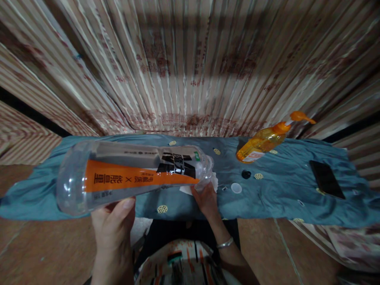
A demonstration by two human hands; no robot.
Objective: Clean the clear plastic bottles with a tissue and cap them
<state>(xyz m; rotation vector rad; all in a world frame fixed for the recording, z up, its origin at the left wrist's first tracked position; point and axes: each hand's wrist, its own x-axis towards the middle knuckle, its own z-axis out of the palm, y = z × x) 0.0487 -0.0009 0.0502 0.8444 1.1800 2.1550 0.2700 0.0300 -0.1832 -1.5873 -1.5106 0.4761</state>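
A large clear plastic bottle [124, 170] with an orange and black label lies sideways in the air above the cloth, its neck to the right. My left hand [114, 221] grips it from below near the base, thumb along the near side. At the bottle's neck, my right hand [207, 198] is closed on a white tissue [186, 190]; its fingertips are partly hidden. No cap sits on the bottle's mouth. To the right of this hand, a small black cap [246, 174] and a white round disc [236, 187] rest on the cloth.
A blue-green cloth [285, 194] with yellow spots covers the narrow table. An orange pump bottle [261, 144] stands at the back right, and a black phone [326, 179] lies farther right. Striped curtains [190, 79] hang close behind and at both sides.
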